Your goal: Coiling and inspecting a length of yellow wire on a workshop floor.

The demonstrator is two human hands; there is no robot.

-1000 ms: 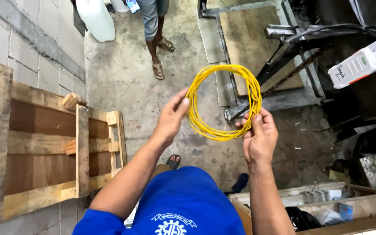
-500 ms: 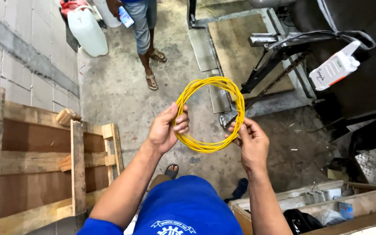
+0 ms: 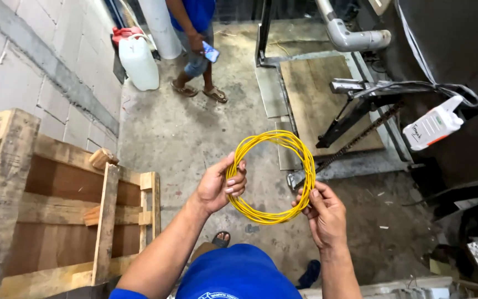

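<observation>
the person is winding a yellow wire coil into a ring above the floor. the left hand and right hand both grip it tight. next, the loops likely need keeping neat.

The person is wearing a bright blue short-sleeved shirt — a white printed emblem is showing at its lower edge. Both forearms are showing bare, and dark open sandals are covering the feet.

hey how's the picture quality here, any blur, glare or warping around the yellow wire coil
Head view: even, soft light with no glare; the yellow wire coil and both hands, left hand and right hand, look sharp; wide-angle warping bends the block wall and wooden pallet at the left edge.
</observation>
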